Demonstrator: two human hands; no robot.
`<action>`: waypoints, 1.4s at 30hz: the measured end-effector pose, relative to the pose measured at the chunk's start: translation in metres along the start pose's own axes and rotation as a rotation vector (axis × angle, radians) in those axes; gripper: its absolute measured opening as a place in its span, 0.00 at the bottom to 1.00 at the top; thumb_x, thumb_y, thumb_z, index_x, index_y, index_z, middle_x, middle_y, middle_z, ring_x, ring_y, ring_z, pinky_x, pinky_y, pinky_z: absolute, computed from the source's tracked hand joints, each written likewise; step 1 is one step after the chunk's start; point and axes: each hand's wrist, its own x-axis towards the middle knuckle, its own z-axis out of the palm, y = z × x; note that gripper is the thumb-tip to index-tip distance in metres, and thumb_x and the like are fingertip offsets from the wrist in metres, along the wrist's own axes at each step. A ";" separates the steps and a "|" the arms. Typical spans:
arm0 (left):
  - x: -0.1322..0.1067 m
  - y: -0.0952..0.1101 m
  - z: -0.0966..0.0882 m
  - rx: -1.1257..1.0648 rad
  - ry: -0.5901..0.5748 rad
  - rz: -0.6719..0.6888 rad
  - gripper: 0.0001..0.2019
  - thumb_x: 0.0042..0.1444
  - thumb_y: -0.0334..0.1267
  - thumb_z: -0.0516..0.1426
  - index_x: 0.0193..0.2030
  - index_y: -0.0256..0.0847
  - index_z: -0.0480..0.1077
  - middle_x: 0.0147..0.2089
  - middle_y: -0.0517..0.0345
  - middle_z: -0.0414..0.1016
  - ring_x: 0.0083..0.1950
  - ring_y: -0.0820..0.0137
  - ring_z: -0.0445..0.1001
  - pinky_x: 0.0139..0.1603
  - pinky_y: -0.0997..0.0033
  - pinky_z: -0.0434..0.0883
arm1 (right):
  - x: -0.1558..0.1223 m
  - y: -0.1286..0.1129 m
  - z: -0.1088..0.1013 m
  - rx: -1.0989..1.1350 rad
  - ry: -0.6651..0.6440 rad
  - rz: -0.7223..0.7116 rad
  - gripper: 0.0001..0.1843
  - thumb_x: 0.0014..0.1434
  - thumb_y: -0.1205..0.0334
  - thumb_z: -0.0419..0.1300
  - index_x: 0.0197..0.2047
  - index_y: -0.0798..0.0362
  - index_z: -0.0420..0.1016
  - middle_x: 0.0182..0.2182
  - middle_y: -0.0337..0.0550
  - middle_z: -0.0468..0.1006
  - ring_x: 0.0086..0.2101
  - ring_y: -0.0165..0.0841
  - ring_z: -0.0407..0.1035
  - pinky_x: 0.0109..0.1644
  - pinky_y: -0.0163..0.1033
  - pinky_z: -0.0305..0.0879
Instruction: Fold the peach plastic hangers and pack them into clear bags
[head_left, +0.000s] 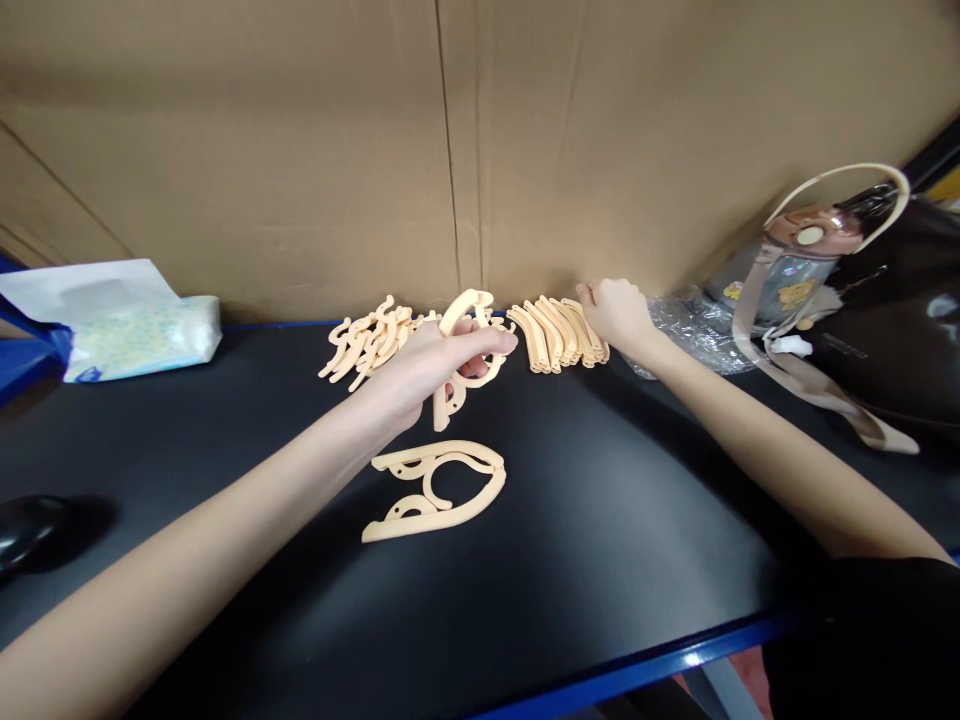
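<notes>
My left hand point(461, 355) is closed around a cream plastic folding hanger point(448, 408), held above the table with its arms and hook partly hidden by my fingers. Below it, another folded hanger point(487, 490) lies flat on the black tabletop. Beside my left hand is a loose pile of small curved hooks point(367, 345). My right hand point(619, 318) has its fingers curled at the right end of a row of cream hanger arms point(559, 335); whatever is in its fingertips is hidden.
A cardboard wall point(315, 160) rises behind the table point(600, 530). At the left are a tissue pack point(142, 325) and a black computer mouse point(37, 535). Clear plastic wrap point(690, 335), a strapped bottle point(795, 275) and a black bag point(900, 330) stand at the right.
</notes>
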 end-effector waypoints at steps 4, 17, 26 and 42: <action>0.003 -0.003 -0.002 -0.052 -0.022 0.030 0.18 0.50 0.46 0.63 0.20 0.41 0.60 0.24 0.63 0.58 0.26 0.73 0.57 0.24 0.71 0.56 | -0.005 -0.004 -0.016 0.032 0.044 -0.021 0.24 0.69 0.59 0.45 0.42 0.63 0.80 0.41 0.67 0.81 0.41 0.52 0.75 0.40 0.47 0.63; 0.000 -0.002 0.017 -0.503 -0.367 0.065 0.10 0.45 0.38 0.61 0.26 0.40 0.62 0.24 0.65 0.58 0.26 0.75 0.60 0.29 0.71 0.62 | -0.065 -0.074 -0.042 1.089 -0.370 -0.790 0.12 0.67 0.59 0.54 0.48 0.52 0.75 0.52 0.48 0.75 0.53 0.36 0.69 0.56 0.42 0.66; -0.007 0.002 0.018 -0.672 -0.481 -0.051 0.13 0.50 0.38 0.59 0.22 0.41 0.57 0.16 0.72 0.45 0.16 0.82 0.45 0.21 0.76 0.58 | -0.074 -0.074 -0.050 1.217 -0.398 -0.819 0.13 0.67 0.58 0.57 0.50 0.54 0.72 0.52 0.48 0.73 0.50 0.34 0.71 0.54 0.39 0.67; -0.002 0.018 -0.011 0.240 -0.094 0.319 0.15 0.63 0.37 0.56 0.26 0.39 0.75 0.27 0.61 0.74 0.31 0.74 0.70 0.35 0.76 0.66 | -0.060 -0.054 -0.076 0.567 0.069 -0.799 0.13 0.68 0.58 0.56 0.40 0.55 0.79 0.32 0.41 0.76 0.33 0.31 0.67 0.39 0.36 0.59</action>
